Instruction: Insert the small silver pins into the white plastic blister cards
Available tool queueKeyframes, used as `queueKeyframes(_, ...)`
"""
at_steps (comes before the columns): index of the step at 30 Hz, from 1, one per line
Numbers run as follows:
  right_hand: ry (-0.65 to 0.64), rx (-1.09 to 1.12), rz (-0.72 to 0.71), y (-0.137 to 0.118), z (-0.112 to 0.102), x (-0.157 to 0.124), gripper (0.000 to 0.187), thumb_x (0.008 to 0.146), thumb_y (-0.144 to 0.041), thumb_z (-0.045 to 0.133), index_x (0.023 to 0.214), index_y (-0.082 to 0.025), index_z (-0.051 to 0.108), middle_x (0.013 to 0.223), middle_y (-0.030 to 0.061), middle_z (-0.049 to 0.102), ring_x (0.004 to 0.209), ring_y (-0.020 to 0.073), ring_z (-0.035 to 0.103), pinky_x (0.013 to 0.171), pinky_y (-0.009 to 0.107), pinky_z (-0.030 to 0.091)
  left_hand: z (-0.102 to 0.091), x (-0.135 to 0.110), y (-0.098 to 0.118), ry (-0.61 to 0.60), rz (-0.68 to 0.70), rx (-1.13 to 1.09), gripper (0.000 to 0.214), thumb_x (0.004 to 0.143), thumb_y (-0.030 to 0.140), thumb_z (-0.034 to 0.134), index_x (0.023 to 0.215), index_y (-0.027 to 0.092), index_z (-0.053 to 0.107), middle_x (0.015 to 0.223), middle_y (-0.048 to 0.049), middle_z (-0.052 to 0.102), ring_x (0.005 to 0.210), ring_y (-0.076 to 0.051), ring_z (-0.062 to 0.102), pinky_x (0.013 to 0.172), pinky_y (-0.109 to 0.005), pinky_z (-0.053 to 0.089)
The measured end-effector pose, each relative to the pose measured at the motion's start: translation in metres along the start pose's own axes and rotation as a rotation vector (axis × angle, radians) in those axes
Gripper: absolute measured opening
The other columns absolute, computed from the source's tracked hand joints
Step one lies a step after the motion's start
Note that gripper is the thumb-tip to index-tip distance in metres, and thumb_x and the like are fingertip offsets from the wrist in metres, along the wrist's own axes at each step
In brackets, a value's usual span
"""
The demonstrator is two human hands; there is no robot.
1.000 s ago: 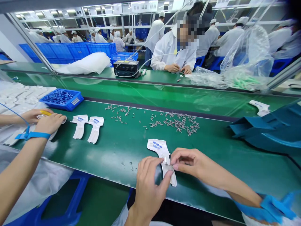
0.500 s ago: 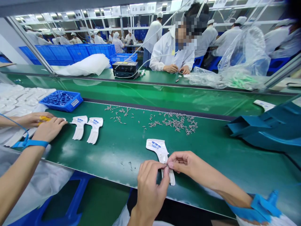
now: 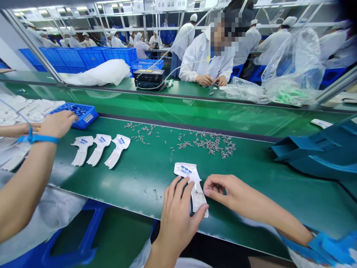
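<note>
A white pistol-shaped plastic shell half (image 3: 199, 201) lies on the green bench in front of me, with blue pieces in its wide end and small metal bits in its handle. My left hand (image 3: 180, 214) is open, its fingers spread over the shell's left side and its thumb across the lower handle. Close by the handle's right edge is my right hand (image 3: 227, 190), thumb and forefinger brought together. Whatever may be between those fingertips is too small to make out. Small metal parts (image 3: 212, 143) are scattered farther back on the bench.
At left, a co-worker's hand (image 3: 58, 123) reaches over a blue bin (image 3: 89, 117) of small blue parts. Three similar shells, one of them a white shell (image 3: 117, 150), lie in a row near it. A teal chute-like holder (image 3: 312, 156) stands at right. Another person (image 3: 208, 61) works across the bench.
My left fingers have opened out from a pinch over the handle, and my right hand has drawn slightly right. The co-worker's hand moved to the bin; a third shell now lies in the row.
</note>
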State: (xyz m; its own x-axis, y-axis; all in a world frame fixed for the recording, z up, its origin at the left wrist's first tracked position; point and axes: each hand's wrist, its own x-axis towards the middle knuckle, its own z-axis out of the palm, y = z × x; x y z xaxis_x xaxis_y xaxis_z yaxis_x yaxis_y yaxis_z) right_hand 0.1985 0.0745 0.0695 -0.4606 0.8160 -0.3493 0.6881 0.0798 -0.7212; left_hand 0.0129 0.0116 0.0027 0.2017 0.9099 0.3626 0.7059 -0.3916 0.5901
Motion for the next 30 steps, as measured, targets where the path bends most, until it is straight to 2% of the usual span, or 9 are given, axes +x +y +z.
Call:
queueKeyframes(3, -0.049, -0.222, -0.044, -0.001, -0.006, 0.003, 0.023, 0.097, -0.036, 0.050, 0.085, -0.022, 0.064, 0.082, 0.0022, 0.066, 0.076, 0.0184, 0.056, 0.067, 0.030, 0.038, 0.003, -0.002, -0.003, -0.063, 0.004, 0.067, 0.060, 0.089, 0.036, 0.070, 0.139, 0.018, 0.045, 0.142, -0.0111, 0.056, 0.134, -0.033, 0.045, 0.105, -0.051, 0.040)
queueKeyframes(8, -0.103, -0.386, -0.101, -0.004, -0.011, 0.014, 0.021, 0.097, -0.033, 0.049, 0.085, -0.022, 0.062, 0.086, 0.0031, 0.068, 0.081, 0.0204, 0.058, 0.068, 0.030, 0.038, 0.006, -0.002, -0.004, -0.064, -0.010, 0.079, 0.060, 0.088, 0.039, 0.070, 0.138, 0.019, 0.046, 0.141, -0.0091, 0.057, 0.133, -0.033, 0.048, 0.104, -0.051, 0.040)
queueKeyframes(11, -0.141, -0.434, -0.133, -0.007, -0.015, 0.018, 0.021, 0.097, -0.033, 0.048, 0.088, -0.022, 0.063, 0.090, 0.0040, 0.069, 0.082, 0.0213, 0.060, 0.067, 0.030, 0.038, 0.006, -0.001, -0.004, -0.054, -0.013, 0.076, 0.060, 0.088, 0.040, 0.071, 0.138, 0.019, 0.047, 0.141, -0.0085, 0.058, 0.132, -0.033, 0.048, 0.104, -0.050, 0.041)
queueKeyframes(22, -0.256, -0.560, -0.168, -0.020, -0.022, 0.027, 0.021, 0.095, -0.028, 0.049, 0.083, -0.021, 0.065, 0.083, 0.0051, 0.070, 0.081, 0.0231, 0.064, 0.061, 0.029, 0.036, 0.006, -0.001, -0.004, -0.050, -0.006, 0.084, 0.059, 0.087, 0.044, 0.070, 0.137, 0.020, 0.049, 0.138, -0.0078, 0.060, 0.130, -0.032, 0.051, 0.103, -0.049, 0.043)
queueKeyframes(30, -0.208, -0.620, -0.070, -0.018, -0.014, 0.028, 0.016, 0.094, -0.028, 0.049, 0.088, -0.021, 0.062, 0.090, 0.0064, 0.069, 0.079, 0.0237, 0.062, 0.060, 0.029, 0.034, 0.007, -0.001, -0.005, -0.061, -0.015, 0.073, 0.058, 0.089, 0.045, 0.068, 0.137, 0.019, 0.050, 0.140, -0.0083, 0.059, 0.131, -0.032, 0.050, 0.104, -0.050, 0.042)
